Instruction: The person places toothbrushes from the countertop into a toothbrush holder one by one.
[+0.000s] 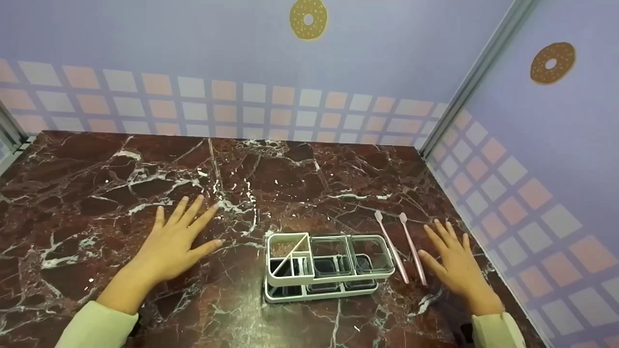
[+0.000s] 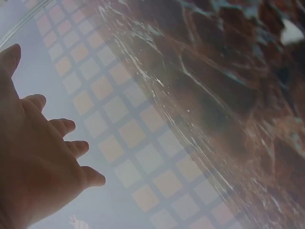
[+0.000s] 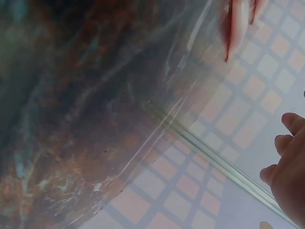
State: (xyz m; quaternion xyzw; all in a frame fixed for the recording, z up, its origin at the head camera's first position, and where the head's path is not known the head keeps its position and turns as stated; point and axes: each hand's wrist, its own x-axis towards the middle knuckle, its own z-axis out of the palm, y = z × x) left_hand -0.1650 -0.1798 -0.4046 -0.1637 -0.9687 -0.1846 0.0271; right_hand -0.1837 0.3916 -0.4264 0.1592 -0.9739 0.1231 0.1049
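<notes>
With its fingers spread, my left hand (image 1: 170, 246) is over the marble-patterned table, left of a two-level white rack (image 1: 333, 279). That rack has a divided section on its left and two clear cups (image 1: 371, 255) on its right. Two pink toothbrushes (image 1: 413, 246) lie side by side between the rack and my right hand (image 1: 452, 263). The right fingers are straight and hold nothing; the thumb is close to the nearer toothbrush. In the left wrist view the left hand (image 2: 40, 148) is bare, its palm side partly cut off. The right wrist view catches toothbrush handles (image 3: 236, 28) and some right fingers (image 3: 281, 148).
The dark red table (image 1: 145, 193) has white veins and small pale specks. A purple wall (image 1: 217, 43) with pastel squares stands behind it, and another wall (image 1: 556, 145) runs along the right edge. A metal post (image 1: 476, 72) joins them.
</notes>
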